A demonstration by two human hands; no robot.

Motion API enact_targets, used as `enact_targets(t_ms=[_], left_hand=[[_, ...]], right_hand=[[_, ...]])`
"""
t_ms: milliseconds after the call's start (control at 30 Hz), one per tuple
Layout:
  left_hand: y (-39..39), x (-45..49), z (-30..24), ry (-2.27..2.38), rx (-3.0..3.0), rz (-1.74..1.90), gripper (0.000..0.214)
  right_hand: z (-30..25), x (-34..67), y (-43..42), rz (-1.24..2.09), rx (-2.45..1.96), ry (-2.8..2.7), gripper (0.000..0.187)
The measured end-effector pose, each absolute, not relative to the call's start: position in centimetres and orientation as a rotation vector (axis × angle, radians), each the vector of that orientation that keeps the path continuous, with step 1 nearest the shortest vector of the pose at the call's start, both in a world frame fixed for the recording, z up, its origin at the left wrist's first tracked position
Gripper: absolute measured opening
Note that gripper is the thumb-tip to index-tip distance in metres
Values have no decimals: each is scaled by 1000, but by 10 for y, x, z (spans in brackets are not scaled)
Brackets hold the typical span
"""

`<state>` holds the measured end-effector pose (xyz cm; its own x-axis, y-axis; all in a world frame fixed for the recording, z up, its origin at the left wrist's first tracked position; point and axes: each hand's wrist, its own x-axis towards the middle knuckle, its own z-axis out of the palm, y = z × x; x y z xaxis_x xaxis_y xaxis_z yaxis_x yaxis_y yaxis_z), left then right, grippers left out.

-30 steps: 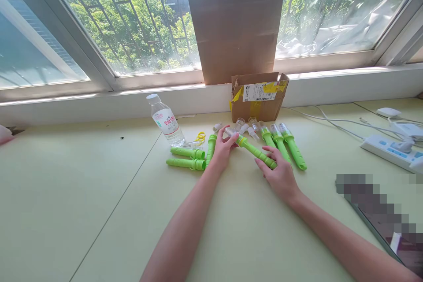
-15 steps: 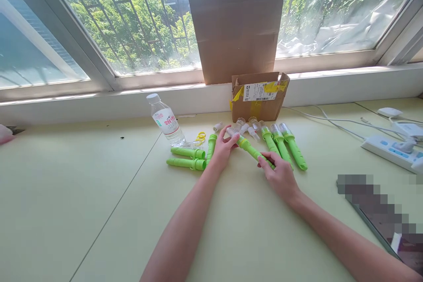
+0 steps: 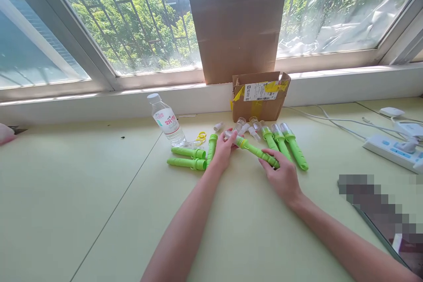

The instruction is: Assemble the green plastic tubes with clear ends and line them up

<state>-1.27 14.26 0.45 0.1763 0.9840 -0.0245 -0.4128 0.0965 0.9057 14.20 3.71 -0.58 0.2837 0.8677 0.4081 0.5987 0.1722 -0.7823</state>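
Note:
A green light stick (image 3: 256,150) with a clear cap and a yellow ring lies slanted between both hands. My left hand (image 3: 226,145) grips its clear end, with the fingers closed around it. Around the lower green handle, my right hand (image 3: 277,169) is closed. Left of my left hand lie loose green handles (image 3: 188,164) with open threaded ends; another handle (image 3: 211,147) sits right beside that wrist. Behind the hands are clear caps (image 3: 240,123) and small white parts (image 3: 254,133). Several capped light sticks (image 3: 295,147) lie in a row to the right.
A water bottle (image 3: 167,121) stands at the back left, near yellow rings (image 3: 201,138). An open cardboard box (image 3: 259,101) is by the window wall. On the right are a power strip (image 3: 393,152) with cables and a dark, partly pixelated flat object (image 3: 373,224).
The light stick has shifted slightly right and its lower end has turned to lie a little flatter. My right hand has moved slightly right with it; the left hand stays on the clear end.

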Motion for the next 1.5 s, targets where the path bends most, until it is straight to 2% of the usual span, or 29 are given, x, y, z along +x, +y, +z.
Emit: enact_targets(t_ms=[133,233,733,900,1100,1300,1500], left_hand=[[143,-14,6,771,885,1182,42],[142,-15,8,733,881,1166,40],[132,-11,17,705,868,1101,56],[132,-4,13,713,805,1139,39],[133,-3,11,747,822,1145,35],[134,-8,12,689,835,1078,36],[135,-12,12,661,845,1053,32]], right_hand=[[-6,143,38,308,-1498,-1474,27],[-6,143,38,292,-1531,-1522,28],[-5,137,34,98,-1664,-1696,31],[-3,137,34,86,-1637,-1683,34],[-5,137,35,71,-1672,-1704,37],[-8,137,36,148,-1596,-1755,36],[1,137,35,374,-1528,-1748,34]])
